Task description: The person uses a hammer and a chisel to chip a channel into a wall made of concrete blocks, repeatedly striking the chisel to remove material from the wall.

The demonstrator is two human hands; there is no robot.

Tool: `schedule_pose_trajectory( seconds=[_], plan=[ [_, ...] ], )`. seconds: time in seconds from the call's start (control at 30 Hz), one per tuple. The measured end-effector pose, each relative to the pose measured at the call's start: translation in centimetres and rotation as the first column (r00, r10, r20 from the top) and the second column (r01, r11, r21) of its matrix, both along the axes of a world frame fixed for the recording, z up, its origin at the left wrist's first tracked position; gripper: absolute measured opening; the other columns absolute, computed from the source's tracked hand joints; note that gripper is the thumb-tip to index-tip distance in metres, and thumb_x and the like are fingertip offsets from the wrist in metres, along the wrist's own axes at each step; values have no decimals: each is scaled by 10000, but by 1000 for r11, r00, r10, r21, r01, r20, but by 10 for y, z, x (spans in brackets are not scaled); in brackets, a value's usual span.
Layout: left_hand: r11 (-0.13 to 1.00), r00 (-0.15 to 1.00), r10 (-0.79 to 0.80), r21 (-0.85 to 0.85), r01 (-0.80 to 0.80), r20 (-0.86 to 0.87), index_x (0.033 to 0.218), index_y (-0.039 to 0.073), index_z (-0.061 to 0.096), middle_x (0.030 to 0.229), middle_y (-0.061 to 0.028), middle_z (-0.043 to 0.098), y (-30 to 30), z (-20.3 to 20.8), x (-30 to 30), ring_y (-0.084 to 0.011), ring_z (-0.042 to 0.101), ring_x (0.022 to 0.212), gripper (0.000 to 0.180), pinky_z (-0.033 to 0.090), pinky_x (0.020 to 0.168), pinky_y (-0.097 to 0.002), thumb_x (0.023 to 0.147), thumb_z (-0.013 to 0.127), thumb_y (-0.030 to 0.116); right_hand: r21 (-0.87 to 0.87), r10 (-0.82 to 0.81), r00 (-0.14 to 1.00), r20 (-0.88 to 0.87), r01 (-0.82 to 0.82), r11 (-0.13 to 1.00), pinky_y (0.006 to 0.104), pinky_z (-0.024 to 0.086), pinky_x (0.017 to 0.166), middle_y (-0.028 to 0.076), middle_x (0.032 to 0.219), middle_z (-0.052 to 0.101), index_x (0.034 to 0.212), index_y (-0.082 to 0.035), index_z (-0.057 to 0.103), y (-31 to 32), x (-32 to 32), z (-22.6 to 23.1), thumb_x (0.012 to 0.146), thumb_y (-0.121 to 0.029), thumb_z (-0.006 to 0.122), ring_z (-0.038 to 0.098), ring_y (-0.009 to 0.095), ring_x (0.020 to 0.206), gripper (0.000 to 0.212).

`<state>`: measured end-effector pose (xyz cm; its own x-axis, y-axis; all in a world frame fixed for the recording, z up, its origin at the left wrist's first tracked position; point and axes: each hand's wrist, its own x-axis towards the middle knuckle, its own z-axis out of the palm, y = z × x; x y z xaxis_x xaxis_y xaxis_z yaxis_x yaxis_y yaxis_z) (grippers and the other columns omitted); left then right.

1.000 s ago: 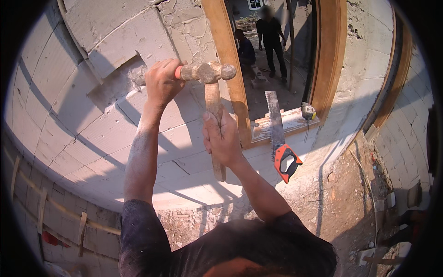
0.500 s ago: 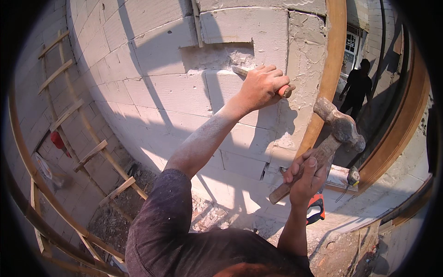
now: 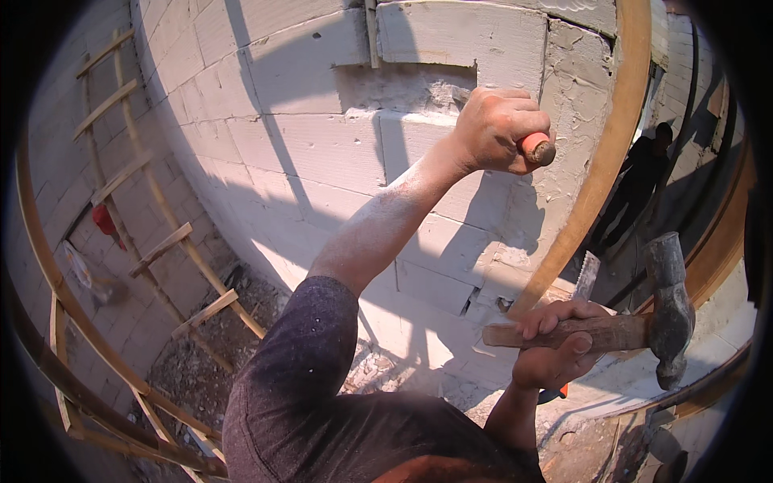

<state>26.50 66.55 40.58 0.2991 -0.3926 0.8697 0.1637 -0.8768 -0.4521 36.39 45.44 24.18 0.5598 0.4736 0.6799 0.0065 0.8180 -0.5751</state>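
Orange coloured the handle of the chisel (image 3: 537, 147) that the left hand (image 3: 503, 129) held in a tight fist, its dark butt end sticking out on the right side of the hand. Most of the chisel lay hidden behind the fingers, so whether its tip touched anything could not be told. Just left of that hand, a rectangular recess (image 3: 403, 87) was cut into the wall (image 3: 314, 153) of pale blocks, rough and dusty inside. Pale dust also coated the forearm below the hand.

Lower and to the right, the right hand (image 3: 560, 346) was closed around the wooden handle of a hammer (image 3: 620, 332). The handle lay nearly level across the palm, its free end to the left of that hand and its worn metal head to the right, well apart from the chisel. Behind the right hand, the toothed blade of a saw (image 3: 588, 274) rose above the fingers. Right of the left hand ran a brown wooden frame (image 3: 632, 88), with a dark-clothed person (image 3: 640, 181) beyond it. Far to the left of the left hand stood a wooden ladder (image 3: 161, 251).
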Motion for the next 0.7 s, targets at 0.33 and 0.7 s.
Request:
schedule_pose_trajectory(
  seconds=[0.33,0.7],
  plan=[
    [993,993,113,-11,-114,-19,653,149,597,584,-2,574,6,-8,0,-200,581,543,175,459,469,-345,669,769,180,-19,57,998,14,-57,998,257,411,424,76,697,476,1024,-29,449,23,-6,5,1079,-378,451,469,118,481,354],
    [991,990,132,-19,-133,-49,678,151,621,626,-4,599,11,-1,15,-202,609,600,165,480,507,-344,636,778,175,157,-20,996,-88,34,987,241,394,414,27,624,490,964,-11,482,60,-7,18,1084,-282,437,490,95,470,299]
  ],
)
